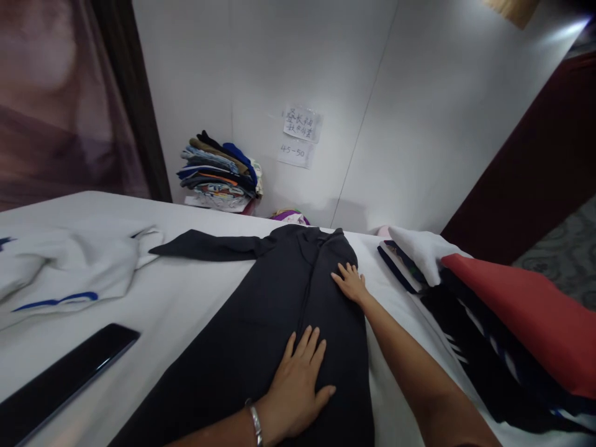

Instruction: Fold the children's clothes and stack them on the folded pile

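A dark grey coat (261,323) lies front up on the white-covered table, its collar toward the wall. One sleeve stretches out to the left; the other is not visible, its side of the coat ending in a straight edge. My left hand (298,385), with a silver bracelet at the wrist, rests flat on the lower front with fingers spread. Farther up, my right hand (350,283) lies with spread fingers on the coat's upper right side, below the shoulder. Neither hand grips the cloth.
A black phone (69,379) lies at the left, below a white garment with blue trim (69,261). Folded clothes, a red one (521,310) on top, are stacked at the right. Another clothes pile (218,174) stands by the wall, near paper signs (300,133).
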`<state>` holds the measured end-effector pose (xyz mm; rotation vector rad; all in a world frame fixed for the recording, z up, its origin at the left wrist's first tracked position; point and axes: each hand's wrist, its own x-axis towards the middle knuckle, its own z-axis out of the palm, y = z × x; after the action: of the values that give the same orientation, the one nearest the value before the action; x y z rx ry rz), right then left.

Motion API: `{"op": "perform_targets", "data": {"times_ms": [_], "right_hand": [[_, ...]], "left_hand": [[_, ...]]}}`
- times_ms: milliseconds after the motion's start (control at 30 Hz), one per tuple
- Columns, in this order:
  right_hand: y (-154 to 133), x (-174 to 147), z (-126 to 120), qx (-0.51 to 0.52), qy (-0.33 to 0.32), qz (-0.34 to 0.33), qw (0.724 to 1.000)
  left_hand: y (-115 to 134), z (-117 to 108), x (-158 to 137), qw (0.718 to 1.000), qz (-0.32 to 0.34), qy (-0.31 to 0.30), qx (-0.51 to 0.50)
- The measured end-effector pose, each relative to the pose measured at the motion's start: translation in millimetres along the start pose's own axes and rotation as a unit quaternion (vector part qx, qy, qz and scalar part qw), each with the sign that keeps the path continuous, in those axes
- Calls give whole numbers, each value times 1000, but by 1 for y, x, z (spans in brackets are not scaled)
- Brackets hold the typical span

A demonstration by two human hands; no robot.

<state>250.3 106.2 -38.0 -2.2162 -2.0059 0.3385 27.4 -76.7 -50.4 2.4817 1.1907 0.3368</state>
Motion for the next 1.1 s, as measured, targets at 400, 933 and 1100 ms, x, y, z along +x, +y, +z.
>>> {"op": "perform_targets", "data": {"times_ms": [400, 933, 1100], "right_hand": [[-11, -46, 8, -22, 27, -22, 999], [-30, -94, 35, -56, -19, -59, 996], [-33, -107, 51, -76, -1, -87, 993]], "left_hand": [[-3, 9, -3, 999, 15, 32, -13], [-37, -85, 11, 977, -68, -53, -193], [-139, -147, 25, 829, -313, 219, -409]]}}
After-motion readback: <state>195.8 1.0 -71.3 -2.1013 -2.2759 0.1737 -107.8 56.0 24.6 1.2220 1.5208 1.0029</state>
